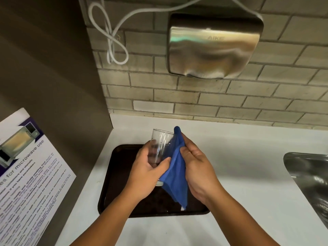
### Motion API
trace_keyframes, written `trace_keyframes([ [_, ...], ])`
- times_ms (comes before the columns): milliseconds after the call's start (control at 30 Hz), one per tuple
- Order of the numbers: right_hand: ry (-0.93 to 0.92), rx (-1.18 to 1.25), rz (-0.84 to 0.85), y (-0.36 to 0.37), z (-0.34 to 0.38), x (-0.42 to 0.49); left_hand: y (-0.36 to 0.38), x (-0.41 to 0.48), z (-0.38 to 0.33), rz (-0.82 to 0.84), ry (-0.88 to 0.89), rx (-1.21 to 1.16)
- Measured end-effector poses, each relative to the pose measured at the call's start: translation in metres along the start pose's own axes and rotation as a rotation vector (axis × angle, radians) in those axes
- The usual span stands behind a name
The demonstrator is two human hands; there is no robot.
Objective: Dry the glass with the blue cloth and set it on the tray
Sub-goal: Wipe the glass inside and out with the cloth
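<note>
A clear drinking glass (160,144) is held above the dark brown tray (117,174), tilted slightly with its rim away from me. My left hand (149,173) wraps around the glass's lower half. My right hand (197,167) presses the blue cloth (174,176) against the right side of the glass. The cloth reaches up past the rim and hangs down over the tray. The glass's base is partly hidden by my left hand and the cloth.
The tray lies on a white counter (248,174) beside a brown side wall carrying a microwave notice (26,174). A steel sink (312,178) is at the right edge. A metal hand dryer (213,45) and looped white cable (113,41) hang on the brick wall.
</note>
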State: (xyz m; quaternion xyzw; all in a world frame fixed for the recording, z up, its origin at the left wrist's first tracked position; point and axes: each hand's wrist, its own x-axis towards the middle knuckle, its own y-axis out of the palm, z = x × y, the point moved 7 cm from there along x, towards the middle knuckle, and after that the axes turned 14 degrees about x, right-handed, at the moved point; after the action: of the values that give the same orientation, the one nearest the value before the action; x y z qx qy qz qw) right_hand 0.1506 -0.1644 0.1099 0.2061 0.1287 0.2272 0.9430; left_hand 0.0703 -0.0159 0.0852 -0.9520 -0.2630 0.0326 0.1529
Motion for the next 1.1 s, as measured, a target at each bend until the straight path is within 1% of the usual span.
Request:
trace_keyframes([
  [100, 0.067, -0.013, -0.01, 0.0, -0.004, 0.006, 0.003, 0.001, -0.004, 0.009, 0.01, 0.003],
  [167, 0.083, -0.104, 0.021, 0.0, -0.006, 0.008, 0.004, 0.003, -0.004, -0.012, 0.003, 0.03],
  [233, 0.009, -0.229, 0.044, 0.003, -0.002, 0.006, 0.0, 0.005, -0.004, -0.047, -0.029, 0.02],
  [300, -0.052, -0.295, 0.048, 0.003, 0.001, 0.007, 0.0, 0.006, -0.007, -0.048, -0.038, -0.026],
  [433, -0.061, -0.377, 0.041, 0.004, 0.001, 0.013, 0.005, 0.006, -0.013, -0.049, -0.031, -0.038],
  [533, -0.155, -0.513, 0.03, 0.006, 0.005, 0.008, 0.002, 0.01, -0.012, -0.065, -0.073, -0.029],
  [600, -0.188, -0.531, 0.035, 0.008, 0.006, 0.009, 0.001, 0.012, -0.011, -0.052, -0.109, -0.053],
  [700, -0.146, -0.541, 0.055, 0.012, 0.007, 0.013, 0.004, 0.014, -0.012, -0.022, -0.14, -0.116],
  [833, -0.253, -0.624, 0.054, 0.014, 0.015, 0.006, 0.002, 0.015, -0.009, -0.017, -0.188, -0.183],
  [900, -0.251, -0.558, 0.075, 0.016, 0.012, 0.004, 0.004, 0.016, -0.008, -0.004, -0.214, -0.265],
  [967, -0.182, -0.392, 0.065, 0.015, 0.006, 0.008, 0.009, 0.014, -0.01, 0.013, -0.248, -0.367],
  [1033, -0.13, -0.266, 0.064, 0.016, 0.003, 0.009, 0.011, 0.012, -0.012, 0.001, -0.268, -0.412],
  [1100, -0.135, -0.271, 0.095, 0.019, -0.002, 0.002, 0.009, 0.013, -0.011, -0.034, -0.295, -0.439],
])
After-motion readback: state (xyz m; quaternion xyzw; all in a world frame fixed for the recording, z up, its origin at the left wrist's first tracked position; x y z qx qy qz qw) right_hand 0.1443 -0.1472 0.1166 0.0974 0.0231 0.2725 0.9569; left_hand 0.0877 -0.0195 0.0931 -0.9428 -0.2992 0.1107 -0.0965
